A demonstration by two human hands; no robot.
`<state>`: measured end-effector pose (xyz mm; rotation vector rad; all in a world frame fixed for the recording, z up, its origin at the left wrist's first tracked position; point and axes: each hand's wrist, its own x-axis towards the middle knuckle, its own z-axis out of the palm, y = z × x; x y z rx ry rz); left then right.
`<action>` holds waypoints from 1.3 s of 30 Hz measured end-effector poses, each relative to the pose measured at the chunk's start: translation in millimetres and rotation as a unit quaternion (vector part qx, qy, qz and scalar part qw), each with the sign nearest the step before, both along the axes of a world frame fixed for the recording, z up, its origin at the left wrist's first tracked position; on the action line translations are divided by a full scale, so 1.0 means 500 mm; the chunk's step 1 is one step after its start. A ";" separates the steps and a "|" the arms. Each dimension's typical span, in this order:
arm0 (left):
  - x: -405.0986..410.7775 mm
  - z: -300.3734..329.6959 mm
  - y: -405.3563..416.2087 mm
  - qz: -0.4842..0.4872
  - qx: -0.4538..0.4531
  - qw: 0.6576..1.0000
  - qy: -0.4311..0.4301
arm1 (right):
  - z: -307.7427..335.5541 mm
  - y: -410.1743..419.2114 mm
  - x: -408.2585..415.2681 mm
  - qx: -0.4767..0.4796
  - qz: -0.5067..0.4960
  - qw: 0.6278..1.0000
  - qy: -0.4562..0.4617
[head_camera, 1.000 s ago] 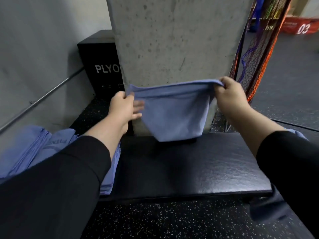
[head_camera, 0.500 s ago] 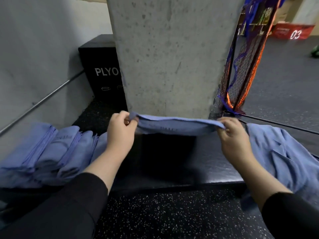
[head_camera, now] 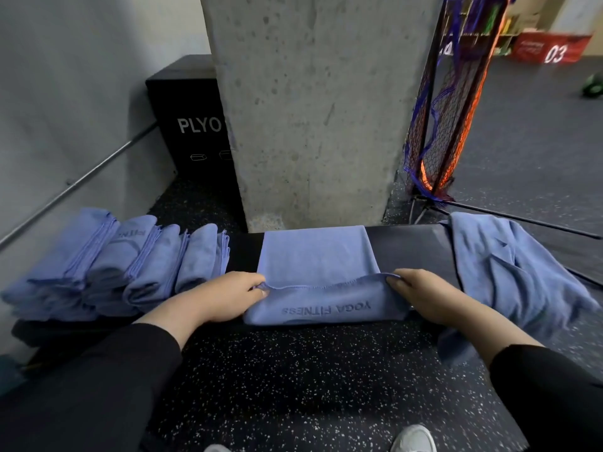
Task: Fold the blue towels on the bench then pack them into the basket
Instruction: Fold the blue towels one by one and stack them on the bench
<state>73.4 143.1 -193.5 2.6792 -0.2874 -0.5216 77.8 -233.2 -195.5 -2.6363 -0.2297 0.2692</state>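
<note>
On the black tabletop [head_camera: 408, 246] by a concrete pillar [head_camera: 310, 109], a blue towel [head_camera: 316, 256] lies mid-fold, its near hem pinched by left hand [head_camera: 228, 295] & right hand [head_camera: 424, 291]; soft, light, prob. floppy, so best gripped at corners.

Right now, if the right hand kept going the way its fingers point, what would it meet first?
The right hand points leftward along the towel fold it pinches. Going on, it would cross that towel and likely meet the left hand first; depth is uncertain.
</note>
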 end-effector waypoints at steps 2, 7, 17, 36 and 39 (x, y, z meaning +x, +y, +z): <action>-0.009 0.000 0.000 0.019 -0.085 0.993 0.085 | 0.014 0.001 0.001 0.016 0.005 1.000 0.002; -0.015 0.010 -0.014 0.104 -0.280 0.936 0.188 | 0.030 0.015 0.012 0.154 -0.040 0.987 0.016; 0.137 -0.048 -0.066 0.263 -0.194 0.918 -0.224 | -0.042 0.065 0.133 0.228 -0.188 0.952 -0.077; 0.141 -0.098 -0.087 0.103 0.019 0.990 -0.091 | -0.060 0.110 0.130 -0.113 -0.030 0.993 -0.001; 0.110 -0.081 -0.068 0.073 0.024 0.996 -0.055 | -0.054 0.102 0.096 -0.144 -0.002 0.989 0.037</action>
